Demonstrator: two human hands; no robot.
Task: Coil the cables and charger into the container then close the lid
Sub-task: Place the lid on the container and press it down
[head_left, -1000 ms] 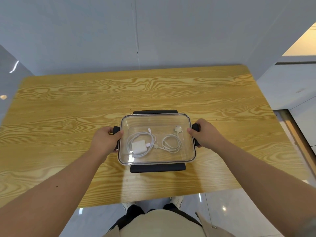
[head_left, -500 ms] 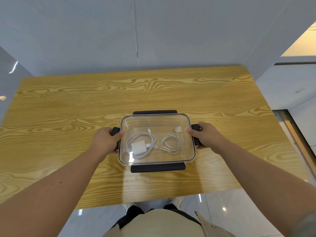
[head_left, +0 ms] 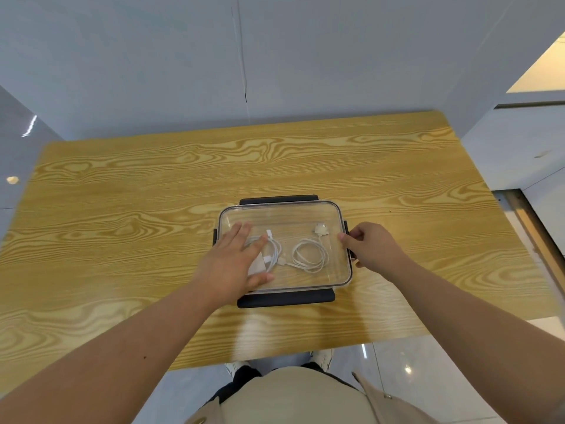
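Note:
A clear rectangular container (head_left: 345, 272) with its transparent lid (head_left: 287, 217) on top sits near the table's front edge; black latch flaps stick out at front (head_left: 287, 298) and back (head_left: 278, 199). Inside lie a coiled white cable (head_left: 308, 255), a second white cable (head_left: 275, 247) and a white charger (head_left: 257, 265), partly hidden. My left hand (head_left: 234, 264) lies flat on the lid's left half, fingers spread. My right hand (head_left: 371, 247) curls around the container's right side at the black side latch (head_left: 351, 255).
The wooden table (head_left: 153, 209) stretches wide on both sides of the container. A grey wall stands behind the far edge. Tiled floor and my legs show below the front edge.
My left hand has left the left side latch and moved onto the lid, now pressing flat. My right hand stays at the right side latch.

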